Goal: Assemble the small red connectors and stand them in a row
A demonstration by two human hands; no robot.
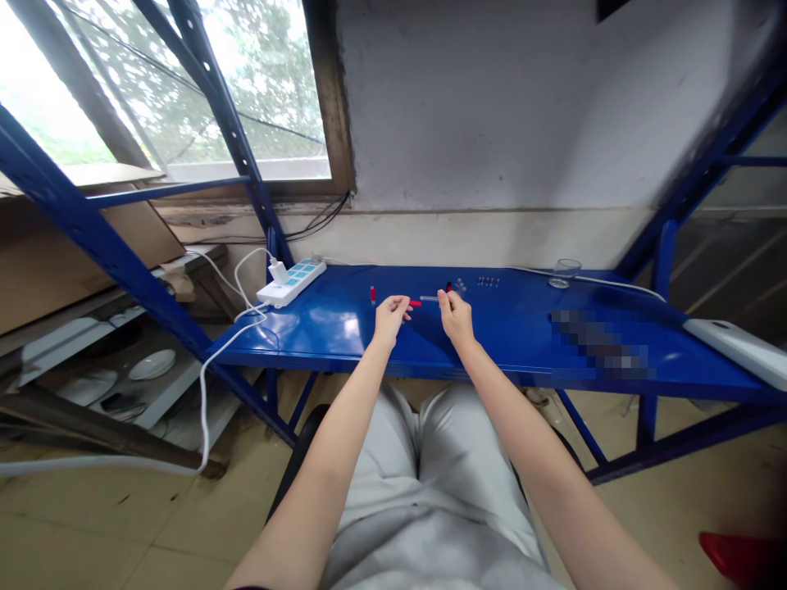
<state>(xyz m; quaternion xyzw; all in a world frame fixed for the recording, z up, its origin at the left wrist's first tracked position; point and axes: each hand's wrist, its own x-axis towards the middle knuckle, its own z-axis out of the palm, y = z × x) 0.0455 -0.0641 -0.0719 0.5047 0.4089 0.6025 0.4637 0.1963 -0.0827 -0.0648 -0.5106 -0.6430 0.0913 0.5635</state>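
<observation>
While resting over the blue worktop (pixel 516 340), the left hand (pixel 391 315) is pinching a small red piece (pixel 416 304) between the hands; the right hand (pixel 456 314) is curling its fingers, though whether it is gripping anything I cannot tell. A second red bit (pixel 372 295) is lying just beyond the left hand.

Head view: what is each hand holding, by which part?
Left hand pinches small red piece by its left end. Right hand fingertips meet thin clear tube at its right end; grip cannot be told.

My left hand (pixel 389 318), right hand (pixel 456 315) beside it, centre frame over the shelf (pixel 516 348), power strip (pixel 291 282) left, glass (pixel 564 272) behind right
</observation>
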